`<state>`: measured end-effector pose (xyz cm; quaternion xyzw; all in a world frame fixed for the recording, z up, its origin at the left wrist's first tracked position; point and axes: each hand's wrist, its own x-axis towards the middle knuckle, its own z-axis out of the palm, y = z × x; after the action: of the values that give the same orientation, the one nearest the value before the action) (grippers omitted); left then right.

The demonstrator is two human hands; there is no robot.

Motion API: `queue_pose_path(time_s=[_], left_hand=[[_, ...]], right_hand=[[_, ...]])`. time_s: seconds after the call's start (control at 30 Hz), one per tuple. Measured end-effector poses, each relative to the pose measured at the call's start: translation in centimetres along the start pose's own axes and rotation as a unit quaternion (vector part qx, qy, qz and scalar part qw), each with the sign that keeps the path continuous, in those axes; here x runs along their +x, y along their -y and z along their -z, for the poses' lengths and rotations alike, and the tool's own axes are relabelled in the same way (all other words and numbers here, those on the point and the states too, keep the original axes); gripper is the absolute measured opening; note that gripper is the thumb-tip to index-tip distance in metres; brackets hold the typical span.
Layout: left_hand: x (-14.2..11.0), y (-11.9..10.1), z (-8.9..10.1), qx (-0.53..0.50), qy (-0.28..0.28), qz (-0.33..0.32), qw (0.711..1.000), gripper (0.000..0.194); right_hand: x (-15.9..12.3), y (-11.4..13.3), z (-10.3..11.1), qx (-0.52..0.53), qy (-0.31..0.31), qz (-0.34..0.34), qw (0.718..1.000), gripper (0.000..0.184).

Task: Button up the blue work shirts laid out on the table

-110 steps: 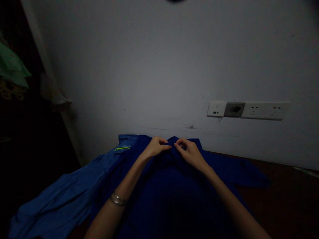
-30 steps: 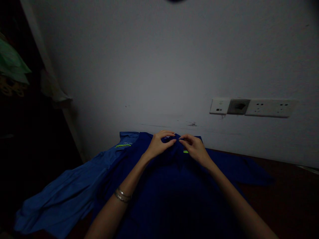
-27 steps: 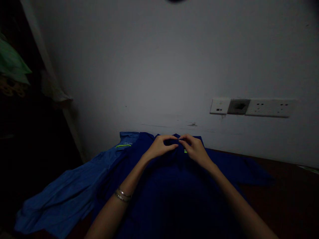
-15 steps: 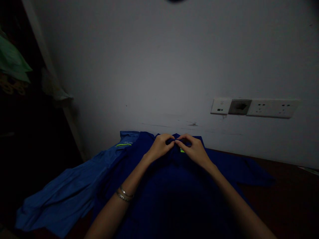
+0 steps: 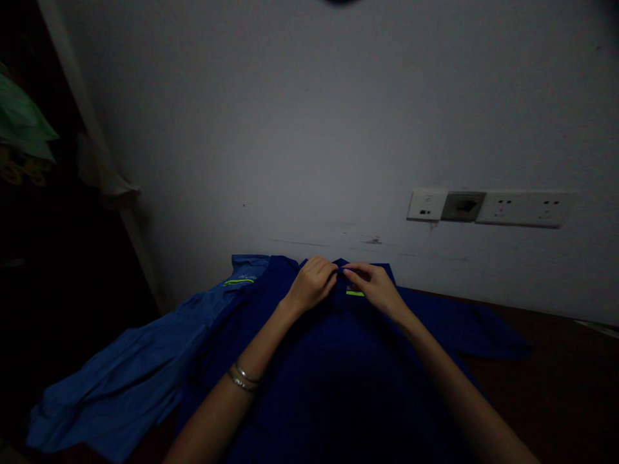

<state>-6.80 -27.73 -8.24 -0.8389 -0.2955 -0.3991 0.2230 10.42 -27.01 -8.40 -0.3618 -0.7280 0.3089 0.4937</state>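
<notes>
A dark blue shirt (image 5: 338,361) lies spread out in front of me, its collar end toward the wall and one sleeve reaching to the right. My left hand (image 5: 315,281) is closed on the cloth near the collar, fingers curled over it. Close beside it, my right hand (image 5: 377,287) pinches the same edge between thumb and fingers. The fingertips of both hands nearly meet there. Whether a button sits between them is too dark and small to tell. A yellow-green strip (image 5: 355,293) shows on the shirt beside my right hand.
A lighter blue garment (image 5: 130,361) with a yellow-green stripe lies partly under the shirt at left. Dark reddish tabletop (image 5: 556,380) shows at right. Behind stands a pale wall (image 5: 290,129) with a row of sockets (image 5: 512,209). Green cloth (image 5: 22,116) hangs at far left.
My left fingers have curled further over the collar edge, closing the gap by the thumb. My right thumb and fingers have shifted slightly, showing more of the yellow-green strip.
</notes>
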Motion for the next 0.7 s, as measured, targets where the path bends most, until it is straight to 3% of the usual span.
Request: queue_pose_path(time_s=[0.4,0.7], left_hand=[[0.2,-0.6,-0.5,-0.198,-0.055,0.132,0.970,0.013],[0.8,-1.3,-0.4,-0.270,-0.056,0.260,0.925,0.011]], right_hand=[[-0.3,0.9,0.2,0.016,-0.017,0.013,1.000,0.029],[0.0,0.2,-0.3,0.120,-0.017,-0.078,0.990,0.040]])
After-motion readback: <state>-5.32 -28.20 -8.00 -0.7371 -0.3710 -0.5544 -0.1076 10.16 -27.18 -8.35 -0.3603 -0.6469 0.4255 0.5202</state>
